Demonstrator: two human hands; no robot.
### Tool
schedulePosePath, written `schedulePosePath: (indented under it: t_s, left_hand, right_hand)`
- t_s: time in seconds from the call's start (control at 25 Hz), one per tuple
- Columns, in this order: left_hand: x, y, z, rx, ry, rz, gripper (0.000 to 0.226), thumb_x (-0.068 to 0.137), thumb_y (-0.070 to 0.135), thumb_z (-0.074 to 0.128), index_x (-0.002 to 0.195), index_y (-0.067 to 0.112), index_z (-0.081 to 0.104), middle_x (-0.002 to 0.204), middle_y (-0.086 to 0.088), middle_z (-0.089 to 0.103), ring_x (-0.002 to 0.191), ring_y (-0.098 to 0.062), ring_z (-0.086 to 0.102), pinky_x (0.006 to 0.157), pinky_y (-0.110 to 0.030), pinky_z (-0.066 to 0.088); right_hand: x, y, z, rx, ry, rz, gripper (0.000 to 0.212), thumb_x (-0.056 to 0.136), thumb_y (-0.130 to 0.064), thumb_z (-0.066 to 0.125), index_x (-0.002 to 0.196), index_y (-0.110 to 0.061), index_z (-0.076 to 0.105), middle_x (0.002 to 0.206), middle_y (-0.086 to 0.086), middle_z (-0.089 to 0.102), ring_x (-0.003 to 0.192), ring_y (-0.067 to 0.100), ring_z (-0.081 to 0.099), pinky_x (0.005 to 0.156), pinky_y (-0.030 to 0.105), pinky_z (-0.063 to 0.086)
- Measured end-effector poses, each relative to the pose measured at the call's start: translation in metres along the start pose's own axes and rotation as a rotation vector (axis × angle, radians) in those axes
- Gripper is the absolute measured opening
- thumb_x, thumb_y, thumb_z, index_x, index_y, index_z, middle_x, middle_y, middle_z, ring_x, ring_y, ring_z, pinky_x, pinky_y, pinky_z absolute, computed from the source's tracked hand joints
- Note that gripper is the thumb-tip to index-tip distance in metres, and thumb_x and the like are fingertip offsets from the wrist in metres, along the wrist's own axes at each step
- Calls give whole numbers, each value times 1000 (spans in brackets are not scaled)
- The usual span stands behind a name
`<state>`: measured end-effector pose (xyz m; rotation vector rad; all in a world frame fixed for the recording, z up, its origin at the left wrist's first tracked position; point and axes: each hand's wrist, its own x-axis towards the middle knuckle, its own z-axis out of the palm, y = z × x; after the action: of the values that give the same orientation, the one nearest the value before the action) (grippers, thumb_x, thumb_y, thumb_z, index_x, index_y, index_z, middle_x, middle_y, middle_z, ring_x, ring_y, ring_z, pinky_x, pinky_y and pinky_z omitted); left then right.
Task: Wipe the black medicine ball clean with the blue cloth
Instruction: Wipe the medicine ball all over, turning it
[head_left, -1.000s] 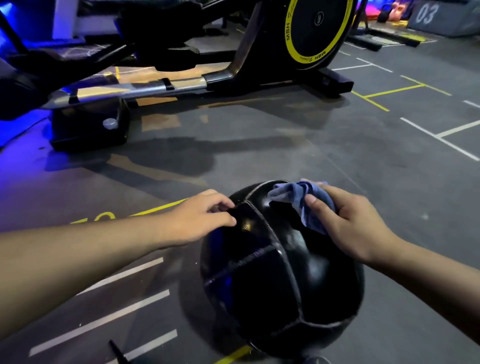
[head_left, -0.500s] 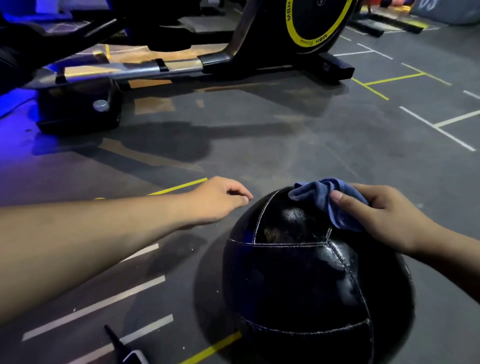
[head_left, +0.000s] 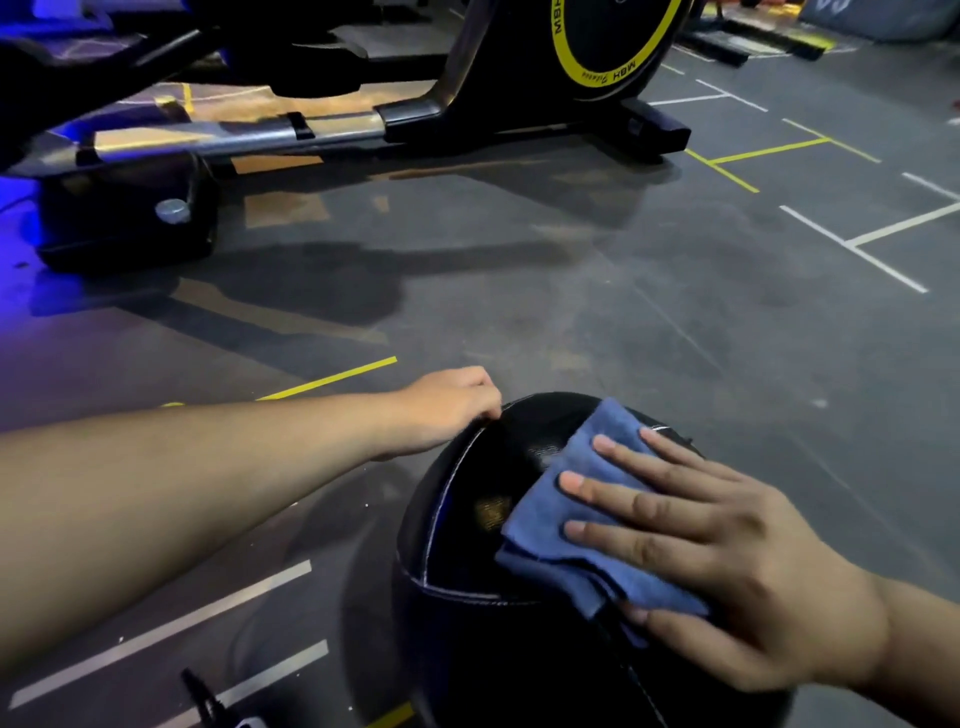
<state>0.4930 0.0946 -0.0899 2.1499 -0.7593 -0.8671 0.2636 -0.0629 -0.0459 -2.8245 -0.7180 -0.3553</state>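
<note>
The black medicine ball (head_left: 483, 623) with pale stitched seams sits on the gym floor at the bottom centre. A folded blue cloth (head_left: 576, 514) lies flat on its top right. My right hand (head_left: 717, 551) presses the cloth onto the ball with fingers spread straight. My left hand (head_left: 447, 410) rests against the ball's upper left edge, fingers curled loosely, its fingertips hidden behind the ball's curve.
A black exercise machine (head_left: 519, 88) with a yellow-ringed wheel and a long metal rail stands across the back. The dark floor (head_left: 571, 301) carries white and yellow painted lines. A small black nozzle-like object (head_left: 208, 701) pokes up at the bottom left.
My right hand went from pinching the bunched cloth at the ball's top to pressing it flat with spread fingers. The ball rolled and its seams shifted. My left hand stayed at the ball's upper left.
</note>
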Motion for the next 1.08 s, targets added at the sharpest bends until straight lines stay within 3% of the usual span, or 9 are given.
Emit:
schedulePosePath:
  t_s: [0.12, 0.24, 0.32, 0.4, 0.48, 0.56, 0.76, 0.96, 1.08]
  left_hand:
    - [-6, -7, -4, 74, -22, -3, 40, 56, 51, 43, 78, 22, 59, 87, -2, 66, 94, -24, 59, 97, -46, 44]
    - [-18, -9, -7, 97, -25, -20, 45, 56, 54, 44, 86, 24, 60, 93, -1, 67, 102, -25, 59, 98, -43, 44]
    - [-28, -8, -8, 126, -57, -3, 49, 62, 60, 52, 96, 25, 61, 106, 3, 63, 109, -18, 56, 100, -34, 41]
    - [-36, -4, -9, 217, -148, 63, 92, 50, 80, 63, 126, 31, 50, 133, 9, 49, 125, -8, 46, 109, -30, 34]
    - [-51, 1, -5, 317, -283, 124, 140, 34, 80, 75, 151, 33, 14, 154, 14, 20, 141, -3, 22, 118, -26, 20]
    - [-62, -2, 2, 387, -310, 159, 151, 36, 69, 85, 153, 36, -5, 160, 17, -2, 146, 0, 3, 119, -23, 9]
    - [-58, -6, 10, 379, -182, 168, 152, 33, 73, 83, 153, 37, -2, 163, 11, -7, 148, -2, -4, 123, -35, 6]
    - [-38, -25, 9, 332, -61, 215, 141, 23, 91, 67, 148, 42, 22, 162, 7, 18, 149, -8, 12, 118, -51, 20]
    - [-38, -35, 5, 360, -69, 172, 148, 20, 100, 53, 151, 43, 13, 162, 10, 13, 149, -7, 0, 119, -54, 11]
  right_hand:
    - [4, 1, 1, 153, 6, 63, 45, 97, -45, 47, 129, -19, 63, 142, -5, 55, 139, 16, 43, 115, 39, 32]
    - [5, 17, -3, 597, 252, 678, 41, 90, -61, 50, 98, -29, 74, 95, -21, 71, 93, -8, 61, 86, 12, 45]
    - [-2, 38, 2, 670, 196, 1019, 30, 91, -50, 53, 89, -29, 74, 83, -18, 74, 78, -4, 62, 74, 16, 48]
    - [-10, 48, 6, 716, 133, 1144, 27, 95, -43, 52, 97, -28, 74, 93, -11, 77, 88, 5, 68, 82, 24, 51]
    - [-7, 47, 3, 772, 125, 1140, 27, 96, -44, 52, 103, -29, 74, 97, -10, 76, 97, 9, 69, 93, 29, 51]
    - [2, 43, 2, 787, 102, 1124, 26, 96, -44, 52, 105, -32, 73, 97, -12, 76, 101, 9, 69, 98, 31, 50]
    - [27, 26, 0, 540, 47, 782, 30, 93, -47, 55, 119, -37, 67, 116, -21, 69, 116, -4, 58, 110, 36, 41]
    - [40, -10, 11, -15, -169, 333, 53, 93, -59, 32, 140, -39, 48, 153, -19, 35, 149, 13, 21, 120, 48, 18]
    - [25, -7, 17, 61, -62, 334, 48, 97, -54, 33, 140, -37, 47, 150, -23, 38, 147, 5, 23, 121, 33, 13]
